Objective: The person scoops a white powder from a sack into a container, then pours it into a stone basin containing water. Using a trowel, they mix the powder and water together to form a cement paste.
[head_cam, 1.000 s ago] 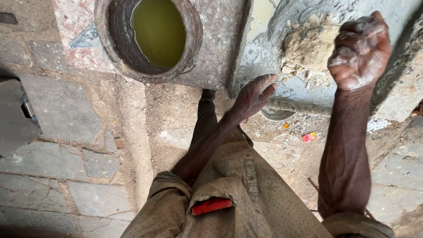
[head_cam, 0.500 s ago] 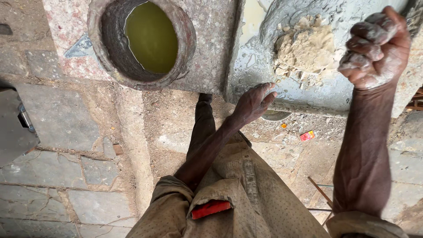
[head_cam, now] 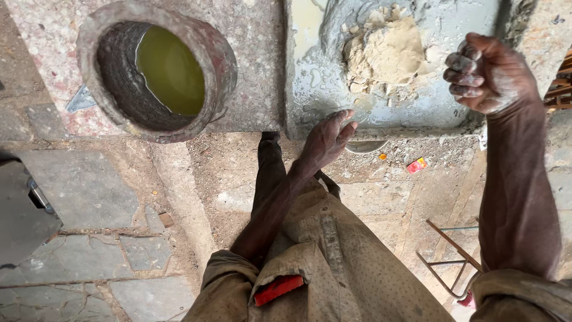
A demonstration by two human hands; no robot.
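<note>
Two hands over a wet stone slab (head_cam: 310, 89), a lump of clay (head_cam: 387, 53) lying on it.

Since half a second ago the right hand (head_cam: 491, 74) has dropped lower and nearer the clay, fingers curled into a loose, mud-smeared fist that grips nothing visible. The left hand (head_cam: 326, 140) stays at the slab's near edge, fingers together, nearly straight. Beside the slab, a round stone pot (head_cam: 208, 53) holds yellow-green water (head_cam: 173, 71).

A round pot (head_cam: 89, 77) of greenish water (head_cam: 170, 68) stands near a red wrapper (head_cam: 416, 165).
</note>
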